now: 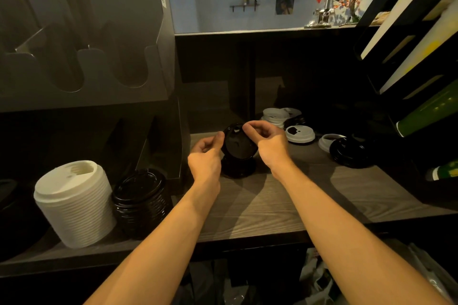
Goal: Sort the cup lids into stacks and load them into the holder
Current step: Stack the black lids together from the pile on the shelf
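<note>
Left hand (207, 153) and right hand (269, 143) pinch opposite edges of a black lid (239, 142). It is tilted, top face toward the camera, above a short black pile (239, 168) on the counter (260, 205). At left are the holder (86, 44), a white stack (74, 203) and a black stack (141, 200). Loose lids (300, 134) lie at right.

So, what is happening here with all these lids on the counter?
A person is sorting cup lids. The left hand and right hand hold one black lid, tilted, just above a short stack of black lids on the wooden counter. A tall white stack and a black stack stand at the left, below the holder, whose upper slots look empty. Loose lids lie at the right.
</note>
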Tool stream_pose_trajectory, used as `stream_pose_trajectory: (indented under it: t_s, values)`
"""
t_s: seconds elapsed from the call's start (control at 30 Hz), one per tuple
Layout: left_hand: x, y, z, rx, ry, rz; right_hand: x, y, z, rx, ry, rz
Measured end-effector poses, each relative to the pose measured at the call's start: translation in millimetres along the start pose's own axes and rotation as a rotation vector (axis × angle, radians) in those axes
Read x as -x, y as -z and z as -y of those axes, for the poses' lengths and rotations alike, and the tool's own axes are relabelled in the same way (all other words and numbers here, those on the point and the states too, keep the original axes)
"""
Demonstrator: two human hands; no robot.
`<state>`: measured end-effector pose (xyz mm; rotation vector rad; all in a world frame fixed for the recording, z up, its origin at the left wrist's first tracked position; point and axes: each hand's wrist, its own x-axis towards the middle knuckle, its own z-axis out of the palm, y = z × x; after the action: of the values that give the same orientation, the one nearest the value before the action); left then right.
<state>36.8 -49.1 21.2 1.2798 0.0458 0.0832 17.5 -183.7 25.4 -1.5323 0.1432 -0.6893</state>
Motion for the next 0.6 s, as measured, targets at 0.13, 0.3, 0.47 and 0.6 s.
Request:
stream_pose_trajectory:
  t_s: [0.13,0.3,0.47,0.6]
  values:
    - [2.4,-0.3,-3.6,0.030,0.045,0.016,-1.1,2.0,0.9,-0.042,-0.004,0.028]
    - [1.8,0.6,-4.5,0.058,0.085,0.002,-1.9,2.3,-0.6,-0.041,-0.008,0.057]
    - [2.2,-1.1,-4.4,0.049,0.061,0.008,-2.4,0.9,-1.6,-0.052,-0.019,0.055]
    - [4.7,-3.2,-5.9,0.002,0.012,0.055,-3.4,1.0,-1.9,-0.043,-0.027,0.033]
